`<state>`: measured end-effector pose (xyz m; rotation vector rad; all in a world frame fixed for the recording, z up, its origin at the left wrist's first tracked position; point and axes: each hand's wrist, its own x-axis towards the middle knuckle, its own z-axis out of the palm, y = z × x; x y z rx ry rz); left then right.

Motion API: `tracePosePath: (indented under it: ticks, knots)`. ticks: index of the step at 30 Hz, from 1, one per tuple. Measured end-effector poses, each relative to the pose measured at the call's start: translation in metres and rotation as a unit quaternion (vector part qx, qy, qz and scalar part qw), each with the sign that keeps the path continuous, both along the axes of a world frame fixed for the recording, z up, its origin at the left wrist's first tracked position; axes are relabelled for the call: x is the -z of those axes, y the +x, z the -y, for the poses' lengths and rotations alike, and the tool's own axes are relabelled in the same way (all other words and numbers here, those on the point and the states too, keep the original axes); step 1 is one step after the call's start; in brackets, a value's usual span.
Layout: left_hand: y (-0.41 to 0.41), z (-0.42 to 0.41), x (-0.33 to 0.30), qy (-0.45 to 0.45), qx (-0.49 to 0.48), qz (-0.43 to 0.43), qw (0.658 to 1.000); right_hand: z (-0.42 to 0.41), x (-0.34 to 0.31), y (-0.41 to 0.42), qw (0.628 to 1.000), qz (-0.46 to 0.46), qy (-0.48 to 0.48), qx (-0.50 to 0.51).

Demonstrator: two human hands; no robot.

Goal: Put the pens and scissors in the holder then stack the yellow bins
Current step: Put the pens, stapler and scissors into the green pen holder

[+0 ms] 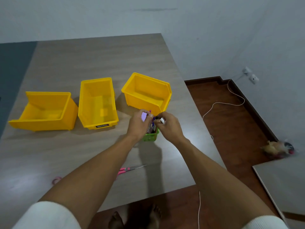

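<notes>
Three yellow bins stand apart in a row on the table: the left bin (44,111), the middle bin (97,103) and the right bin (146,91). In front of the right bin stands a small green holder (151,137) with several pens (152,126) upright in it. My left hand (139,123) grips pen tops and a pale purple piece above the holder. My right hand (168,125) pinches a white marker with a black cap (161,119) over the holder's rim. Pink-handled scissors (132,168) lie flat on the table nearer to me, partly hidden under my left forearm.
The wooden table (82,63) ends at its right edge near the holder; beyond is a brown floor with a white cable (219,104). A second table corner (280,182) sits at lower right. A pink ring-shaped object (56,180) lies on the table by my left arm.
</notes>
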<state>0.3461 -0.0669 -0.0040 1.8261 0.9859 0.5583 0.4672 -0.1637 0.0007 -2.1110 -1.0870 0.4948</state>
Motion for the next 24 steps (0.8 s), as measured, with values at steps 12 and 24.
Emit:
tracePosePath:
  ticks: [12, 24]
  knots:
    - [-0.002, -0.011, -0.043, -0.039, -0.085, 0.039, 0.995, -0.006, -0.028, 0.013, 0.989, -0.109, 0.096, 0.038]
    - [-0.017, 0.014, -0.028, -0.031, -0.096, 0.052, 0.994, 0.003, -0.007, 0.006, 0.992, -0.062, 0.103, -0.025]
